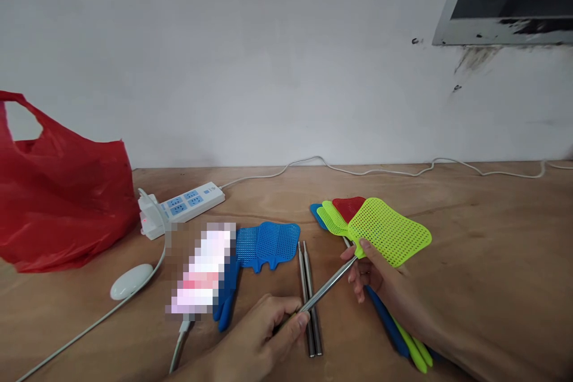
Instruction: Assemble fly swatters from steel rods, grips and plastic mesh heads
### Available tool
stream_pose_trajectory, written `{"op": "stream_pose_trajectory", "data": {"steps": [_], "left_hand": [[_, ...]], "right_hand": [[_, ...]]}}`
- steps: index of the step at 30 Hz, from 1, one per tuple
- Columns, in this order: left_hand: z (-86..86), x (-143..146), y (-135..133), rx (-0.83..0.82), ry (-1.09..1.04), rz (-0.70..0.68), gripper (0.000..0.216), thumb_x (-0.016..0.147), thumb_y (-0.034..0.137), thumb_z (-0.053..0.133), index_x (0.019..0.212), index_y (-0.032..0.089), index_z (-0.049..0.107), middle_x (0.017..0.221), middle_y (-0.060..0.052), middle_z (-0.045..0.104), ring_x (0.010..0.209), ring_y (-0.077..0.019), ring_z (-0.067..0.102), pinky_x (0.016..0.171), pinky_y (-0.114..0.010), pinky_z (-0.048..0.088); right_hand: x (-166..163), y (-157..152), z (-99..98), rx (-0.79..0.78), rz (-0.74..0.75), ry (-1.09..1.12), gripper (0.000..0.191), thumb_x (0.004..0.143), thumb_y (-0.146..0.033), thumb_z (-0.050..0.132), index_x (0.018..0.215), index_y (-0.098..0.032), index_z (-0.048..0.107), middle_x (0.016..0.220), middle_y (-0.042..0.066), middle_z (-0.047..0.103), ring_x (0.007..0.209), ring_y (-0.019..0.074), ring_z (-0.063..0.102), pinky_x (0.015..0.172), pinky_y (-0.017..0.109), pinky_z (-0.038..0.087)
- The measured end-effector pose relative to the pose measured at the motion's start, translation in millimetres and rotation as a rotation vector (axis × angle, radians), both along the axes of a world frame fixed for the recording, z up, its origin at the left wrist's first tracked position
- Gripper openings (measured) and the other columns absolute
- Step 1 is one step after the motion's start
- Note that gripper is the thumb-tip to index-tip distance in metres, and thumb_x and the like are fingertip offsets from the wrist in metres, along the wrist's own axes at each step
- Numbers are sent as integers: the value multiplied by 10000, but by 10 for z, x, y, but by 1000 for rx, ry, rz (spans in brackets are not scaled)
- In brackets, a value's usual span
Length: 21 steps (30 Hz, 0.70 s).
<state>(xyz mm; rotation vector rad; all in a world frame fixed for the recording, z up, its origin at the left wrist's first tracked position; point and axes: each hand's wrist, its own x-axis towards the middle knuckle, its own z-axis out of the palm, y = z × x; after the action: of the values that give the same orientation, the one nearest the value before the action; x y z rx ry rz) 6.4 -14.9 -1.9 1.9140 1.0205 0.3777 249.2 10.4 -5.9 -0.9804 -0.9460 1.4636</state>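
Observation:
My left hand is closed around a silver metal rod, which slants up to the right. At its upper end is a yellow-green fly swatter head, and my right hand pinches its neck where the two meet. Two more metal rods lie side by side just beyond my left hand. Blue swatter heads rest left of these rods. Behind my right hand is a pile of swatters with a red head, green heads and a blue one. Blue and green handles stick out below my right wrist.
A red plastic bag stands at the left by a white power strip. A blurred bright screen and a white mouse-shaped device lie nearer. Blue handles sit beside the screen. A white cable runs along the wall.

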Motion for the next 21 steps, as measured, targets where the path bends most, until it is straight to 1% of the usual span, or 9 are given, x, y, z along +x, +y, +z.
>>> {"op": "stream_pose_trajectory", "data": {"steps": [3,5,8,12,14,15,17,19,21], "left_hand": [[-4,3,-8,48,2,5,441,1038,506,359,743,196,468,719,23,461,715,-141,457,656,-234,355],[4,18,-6,59,-9,-7,442,1039,502,357,732,197,447,694,31,430,685,-135,435,637,-234,341],[31,56,10,40,-60,-28,451,1041,510,342,727,198,429,660,42,393,628,-125,392,602,-238,319],[52,87,35,-9,-112,-27,475,1034,542,332,735,195,456,643,41,401,609,-124,389,576,-240,312],[48,84,37,-40,-123,-25,480,1033,551,329,745,194,471,626,44,407,591,-122,396,565,-239,315],[44,80,35,-48,-129,-25,484,1033,555,326,743,194,468,624,45,411,586,-120,400,563,-237,319],[37,71,24,-46,-133,-31,496,1035,559,313,723,196,444,627,43,418,586,-119,411,568,-234,332],[38,68,11,-14,-123,-33,505,1041,549,294,700,199,421,624,43,415,591,-120,422,580,-235,342],[51,72,4,52,-81,-17,493,1049,516,294,698,198,432,636,37,432,618,-129,450,606,-240,352]], "right_hand": [[-3,0,12,-6,-7,-4,487,772,-631,717,800,-145,726,564,25,641,448,122,548,400,229,494],[1,11,9,-13,-7,3,487,764,-631,723,800,-145,733,561,23,640,445,120,547,397,227,491],[-4,18,8,-27,7,20,465,772,-622,721,799,-158,748,563,21,641,453,124,556,405,228,494],[-32,-14,43,-7,104,-11,355,779,-562,750,801,-208,745,618,29,677,502,154,595,438,255,517],[-6,-5,81,10,107,-46,317,765,-526,780,796,-214,733,631,30,681,511,160,596,436,255,509],[30,18,105,23,71,-53,320,752,-519,794,781,-209,723,613,24,669,494,152,582,424,247,495],[141,96,159,43,-136,-7,358,702,-524,828,778,-196,705,553,-15,602,457,117,527,375,198,429],[268,190,209,95,-339,76,393,624,-502,879,718,-191,658,534,-50,542,444,75,466,373,153,392],[352,252,240,96,-459,130,422,593,-490,895,663,-193,605,526,-71,494,420,46,391,357,125,354]]}}
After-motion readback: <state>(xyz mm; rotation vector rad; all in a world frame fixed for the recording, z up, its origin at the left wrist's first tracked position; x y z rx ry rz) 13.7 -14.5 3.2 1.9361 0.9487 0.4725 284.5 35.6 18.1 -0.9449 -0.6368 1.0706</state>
